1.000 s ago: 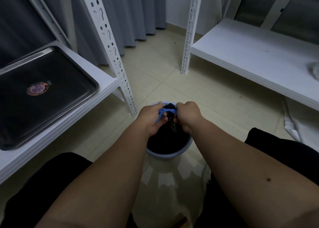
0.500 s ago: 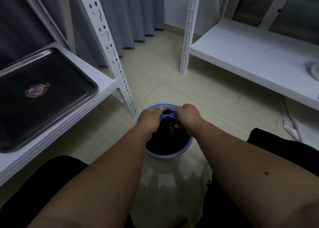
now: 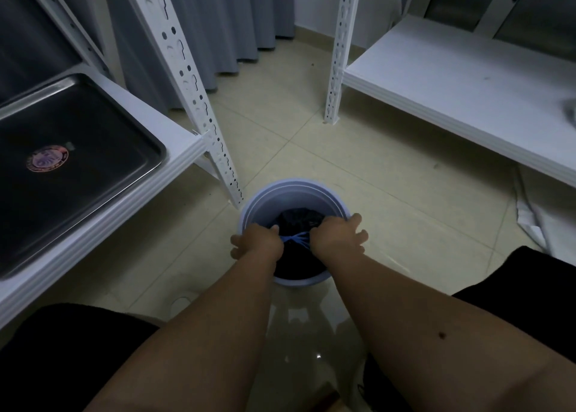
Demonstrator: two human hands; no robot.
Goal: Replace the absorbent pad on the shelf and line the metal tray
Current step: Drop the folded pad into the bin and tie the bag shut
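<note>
Left hand [image 3: 256,242]: I grip blue drawstring [image 3: 296,238] over round pale-blue plastic bin [image 3: 293,193].
Right hand [image 3: 338,237]: I pull same drawstring.
Black bag [image 3: 299,221]: inside bin.

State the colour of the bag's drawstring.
Blue drawstring, on a black bag; head view.

just one head cam, looking steeply down and forward, close over a bucket [image 3: 293,193] at 6 o'clock, floor [image 3: 311,137] toward 12.

Left hand [image 3: 257,245] and right hand [image 3: 338,240] grip blue ties [image 3: 296,238], apparently of a black bag [image 3: 299,221], inside the bin [image 3: 265,199].
</note>
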